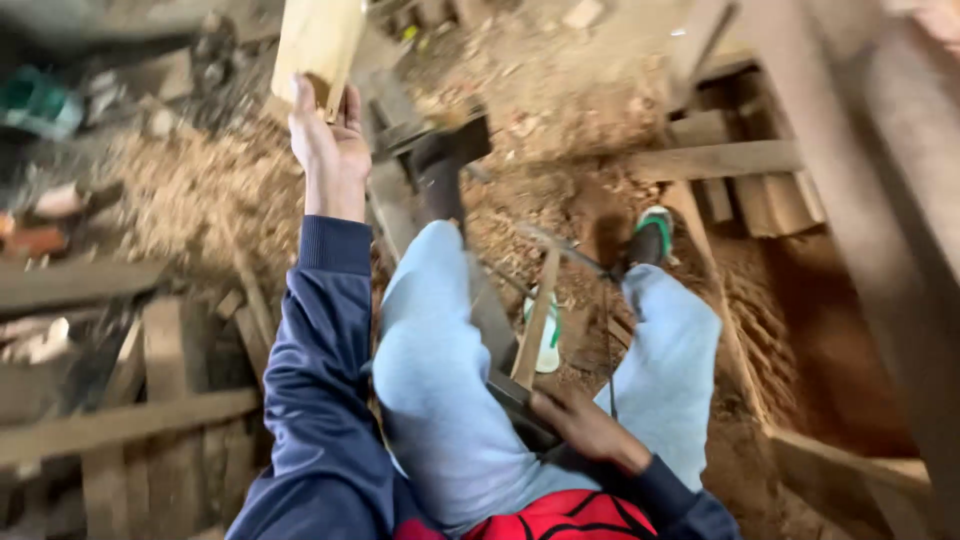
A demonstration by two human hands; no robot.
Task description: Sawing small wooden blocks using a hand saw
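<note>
Your left hand (328, 135) grips a pale wood block (318, 42) at arm's length; your right hand (585, 425) clutches a wooden-handled hammer (538, 318), no strike visible yet.

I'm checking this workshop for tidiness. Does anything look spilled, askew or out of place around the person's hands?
Yes. Sawdust and chips lie spilled across the ground below the left hand, which holds a pale wood block. Offcut planks lie crisscrossed at the left. The right hand holds a wooden-handled tool.

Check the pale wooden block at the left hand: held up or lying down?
Held up. The left hand grips the pale wooden block at its lower end, arm outstretched, above the sawdust-strewn ground.
</note>
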